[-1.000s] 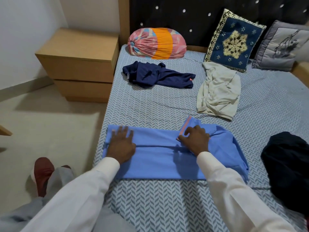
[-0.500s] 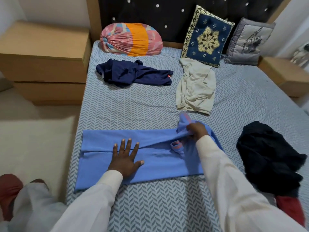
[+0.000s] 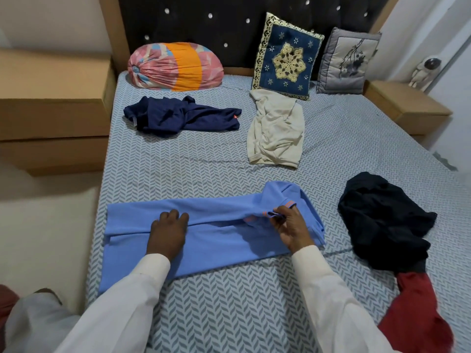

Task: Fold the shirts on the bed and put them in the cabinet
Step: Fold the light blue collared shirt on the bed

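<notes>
the light blue polo shirt [image 3: 216, 240] lies lengthwise across the near part of the bed [image 3: 178, 169], half folded. the left hand [image 3: 168, 230] presses the folded edge, fingers bent, gripping nothing. the right hand [image 3: 290, 228] pinches the orange-striped sleeve cuff [image 3: 277, 212]. if the left hand lifts early, the sleeve's pull could drag the long fold open or bunch it. half a second ago the left hand lay flat with spread fingers, and the right hand held the sleeve farther up.
</notes>
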Tool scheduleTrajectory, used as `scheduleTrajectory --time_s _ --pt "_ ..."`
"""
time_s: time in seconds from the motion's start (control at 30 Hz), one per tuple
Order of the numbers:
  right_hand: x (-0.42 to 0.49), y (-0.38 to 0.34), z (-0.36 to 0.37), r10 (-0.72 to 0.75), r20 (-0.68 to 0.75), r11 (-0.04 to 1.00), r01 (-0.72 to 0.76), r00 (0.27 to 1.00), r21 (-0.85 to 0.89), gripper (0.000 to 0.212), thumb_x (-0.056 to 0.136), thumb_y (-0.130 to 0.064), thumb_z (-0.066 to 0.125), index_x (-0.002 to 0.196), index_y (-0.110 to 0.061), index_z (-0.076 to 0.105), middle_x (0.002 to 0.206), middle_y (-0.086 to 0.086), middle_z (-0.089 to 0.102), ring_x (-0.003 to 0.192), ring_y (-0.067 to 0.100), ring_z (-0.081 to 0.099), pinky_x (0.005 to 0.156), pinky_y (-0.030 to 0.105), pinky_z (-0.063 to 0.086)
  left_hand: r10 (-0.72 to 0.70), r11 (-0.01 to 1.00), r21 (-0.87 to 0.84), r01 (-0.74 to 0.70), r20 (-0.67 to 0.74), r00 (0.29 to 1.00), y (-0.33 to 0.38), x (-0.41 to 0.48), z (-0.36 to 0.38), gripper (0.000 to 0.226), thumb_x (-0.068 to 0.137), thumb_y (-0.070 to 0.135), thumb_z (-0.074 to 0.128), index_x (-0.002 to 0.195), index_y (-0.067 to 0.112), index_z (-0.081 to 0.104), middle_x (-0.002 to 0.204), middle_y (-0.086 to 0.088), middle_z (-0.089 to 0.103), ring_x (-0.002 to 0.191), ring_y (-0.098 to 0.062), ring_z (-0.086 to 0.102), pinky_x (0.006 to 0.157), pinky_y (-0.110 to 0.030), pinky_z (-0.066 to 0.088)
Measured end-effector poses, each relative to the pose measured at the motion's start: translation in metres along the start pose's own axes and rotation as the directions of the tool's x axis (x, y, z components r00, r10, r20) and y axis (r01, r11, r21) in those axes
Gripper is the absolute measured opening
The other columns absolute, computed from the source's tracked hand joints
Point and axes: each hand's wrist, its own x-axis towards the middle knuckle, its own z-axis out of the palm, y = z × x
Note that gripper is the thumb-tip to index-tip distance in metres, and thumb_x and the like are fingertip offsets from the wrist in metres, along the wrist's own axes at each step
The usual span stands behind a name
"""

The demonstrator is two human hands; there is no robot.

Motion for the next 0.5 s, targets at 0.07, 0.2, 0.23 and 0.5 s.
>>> scheduleTrajectory --time_s 0.07,0.2,0.23,0.5 --pt "0.004 -0.002 0.006 -0.027 -0.045 0.997 0.023 0.999 -0.077 0.034 0.088 0.010 0.047 0.071 -0.019 0.039 0.052 -0.002 0.045 0.046 0.014 0.048 0.044 0.021 0.043 -0.044 0.999 0.019 0.043 0.010 0.999 0.002 0.001 -0.009 0.018 0.084 0.013 0.065 0.099 0.019 0.057 0.097 -0.010 0.052 0.087 -0.032 0.051 0.063 -0.039 0.042" --pt "-0.002 0.008 0.006 -0.209 -0.246 0.923 0.108 0.946 -0.369 0.019 0.062 -0.021 0.061 0.071 -0.015 0.045 0.064 0.006 0.045 0.061 0.019 0.040 0.052 0.029 0.034 -0.070 0.997 0.031 0.069 0.044 0.997 0.001 0.006 -0.011 0.029 0.095 0.025 0.048 0.124 0.023 0.049 0.124 -0.009 0.045 0.110 -0.032 0.044 0.080 -0.045 0.046" --pt "-0.006 0.016 0.002 -0.232 -0.309 0.901 0.084 0.922 -0.426 0.026 0.059 -0.023 0.063 0.077 -0.010 0.050 0.072 0.009 0.052 0.067 0.019 0.046 0.056 0.031 0.039 -0.084 0.996 0.020 0.083 0.054 0.995 0.000 0.007 -0.011 0.038 0.098 0.036 0.046 0.134 0.025 0.044 0.133 -0.010 0.041 0.116 -0.033 0.042 0.085 -0.047 0.045" --pt "0.020 -0.009 0.021 -0.434 -0.299 0.689 0.100 0.850 -0.718 0.052 0.081 -0.024 0.069 0.127 -0.012 0.047 0.135 0.013 0.048 0.109 0.031 0.058 0.087 0.036 0.045 -0.138 0.990 0.063 0.127 0.244 0.960 0.008 0.022 -0.023 0.078 0.094 0.066 0.040 0.157 0.032 0.009 0.161 -0.010 0.008 0.141 -0.040 0.019 0.101 -0.053 0.039"
